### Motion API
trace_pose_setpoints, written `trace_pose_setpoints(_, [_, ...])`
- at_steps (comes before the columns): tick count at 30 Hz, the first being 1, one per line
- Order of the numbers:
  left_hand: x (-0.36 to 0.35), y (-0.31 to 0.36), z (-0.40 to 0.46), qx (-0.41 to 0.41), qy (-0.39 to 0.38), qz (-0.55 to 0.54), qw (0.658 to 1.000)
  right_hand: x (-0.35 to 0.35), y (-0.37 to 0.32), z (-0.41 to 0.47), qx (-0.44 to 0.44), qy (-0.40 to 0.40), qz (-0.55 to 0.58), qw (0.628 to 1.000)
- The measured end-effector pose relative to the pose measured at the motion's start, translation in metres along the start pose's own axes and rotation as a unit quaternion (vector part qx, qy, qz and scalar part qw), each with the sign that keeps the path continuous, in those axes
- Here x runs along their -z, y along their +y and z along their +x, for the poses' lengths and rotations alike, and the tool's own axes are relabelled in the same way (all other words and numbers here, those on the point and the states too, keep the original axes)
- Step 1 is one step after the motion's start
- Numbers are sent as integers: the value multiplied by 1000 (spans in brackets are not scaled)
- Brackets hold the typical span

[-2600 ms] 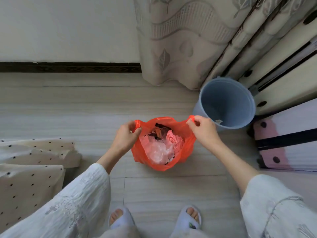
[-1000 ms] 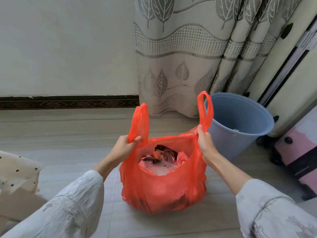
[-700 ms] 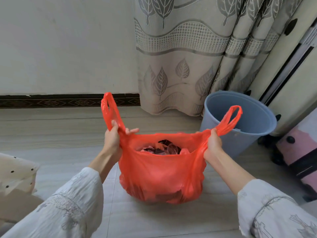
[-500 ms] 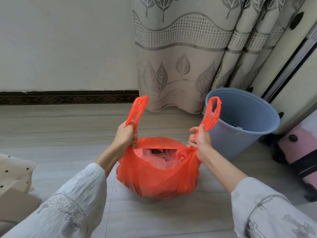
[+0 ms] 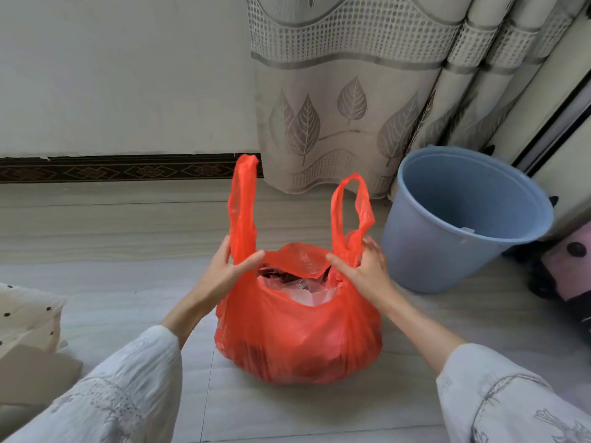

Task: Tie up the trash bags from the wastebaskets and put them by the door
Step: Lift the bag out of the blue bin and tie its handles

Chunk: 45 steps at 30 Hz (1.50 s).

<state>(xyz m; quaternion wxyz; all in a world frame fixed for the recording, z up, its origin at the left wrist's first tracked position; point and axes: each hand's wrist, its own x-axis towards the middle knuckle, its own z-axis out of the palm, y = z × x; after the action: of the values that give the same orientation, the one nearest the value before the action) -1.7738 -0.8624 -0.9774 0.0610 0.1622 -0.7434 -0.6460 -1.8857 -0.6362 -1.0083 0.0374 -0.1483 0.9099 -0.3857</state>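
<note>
Red trash bag point(image 5: 297, 334) sits on the floor point(image 5: 128, 225), bulging, mouth not yet tied, clear plastic and dark scraps visible inside. I see both bag handles standing upright: left handle point(image 5: 243, 199) tall and narrow, right handle point(image 5: 351, 212) a wider loop.

My left hand point(image 5: 224, 270) is at the base of the left handle, thumb on the near side and fingers behind it, grip curled around the plastic where handle meets the bag mouth. My right hand point(image 5: 364, 270) does the same at the base of the right handle, thumb pointing inward along the bag rim, fingers wrapped behind, pinching the plastic. Both hands are level with the bag mouth, apart from each other with the open mouth between them.

Blue wastebasket point(image 5: 460, 219) stands just right of the bag, tilted toward me, no liner in it, a small pale scrap near its inner rim. Near the bag but not touching, as far as I can tell.

Behind: pale wall, dark patterned baseboard point(image 5: 121, 169), grey leaf-print curtain point(image 5: 345, 107) hanging to the floor. Dotted cream fabric point(image 5: 25, 311) at far left, a brown cardboard piece point(image 5: 35, 378) beneath it. Pink and black object point(image 5: 566, 266) at right edge, can't tell what it is. White sleeves point(image 5: 128, 394) cover both forearms.
</note>
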Motion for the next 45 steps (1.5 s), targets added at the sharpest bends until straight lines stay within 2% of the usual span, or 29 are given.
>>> trace_pose_setpoints(3, [2,-21,-4,-24,-26,97,995,-5,4,-1,48,-41,-83,995])
trace_pose_setpoints(5, [-1,-20,-4,-34,-20,118,992,-7,-1,0,33,-33,-20,999])
trace_pose_setpoints(6, [-5,-14,-3,-30,-8,90,995,-8,-6,1,-7,-11,76,997])
trace_pose_setpoints(8, [-15,3,2,-18,15,-11,1000,-8,-20,9,-119,11,298,947])
trace_pose_setpoints(12, [-28,24,18,12,75,-172,982,3,-36,21,-226,52,506,830])
trace_pose_setpoints(13, [-29,27,21,14,95,-188,977,7,-40,23,-243,77,538,804])
trace_pose_setpoints(14, [-30,30,23,13,111,-199,974,11,-42,25,-259,103,539,795])
trace_pose_setpoints(17, [-33,41,29,14,133,-313,940,18,-40,30,-291,154,501,801])
trace_pose_setpoints(20, [-35,49,33,48,123,-478,869,20,-41,32,-287,138,557,767])
trace_pose_setpoints(21, [-36,49,33,62,124,-501,854,20,-44,31,-285,128,581,751])
trace_pose_setpoints(23, [-38,42,34,88,144,-497,851,18,-48,30,-281,106,616,728])
trace_pose_setpoints(26, [-38,29,34,134,180,-446,867,10,-49,27,-285,73,605,740])
trace_pose_setpoints(27, [-37,24,33,144,185,-430,872,4,-45,26,-285,63,581,760])
trace_pose_setpoints(30, [-36,8,27,158,158,-366,903,-13,-35,19,-229,25,387,893])
trace_pose_setpoints(31, [-37,1,26,165,149,-322,920,-17,-35,16,-208,9,327,922])
trace_pose_setpoints(32, [-37,-4,25,171,142,-274,936,-19,-35,14,-196,-3,290,937])
trace_pose_setpoints(34, [-39,-11,26,164,135,-217,953,-20,-39,13,-178,-8,284,942])
trace_pose_setpoints(36, [-40,-14,27,147,135,-227,953,-18,-44,15,-176,-9,362,915])
trace_pose_setpoints(39, [-41,-11,24,126,125,-310,934,-15,-50,16,-198,-13,514,834])
trace_pose_setpoints(43, [-44,1,22,103,122,-398,903,-13,-50,10,-245,22,625,741])
trace_pose_setpoints(45, [-47,7,23,107,112,-431,889,-12,-51,10,-245,3,641,728])
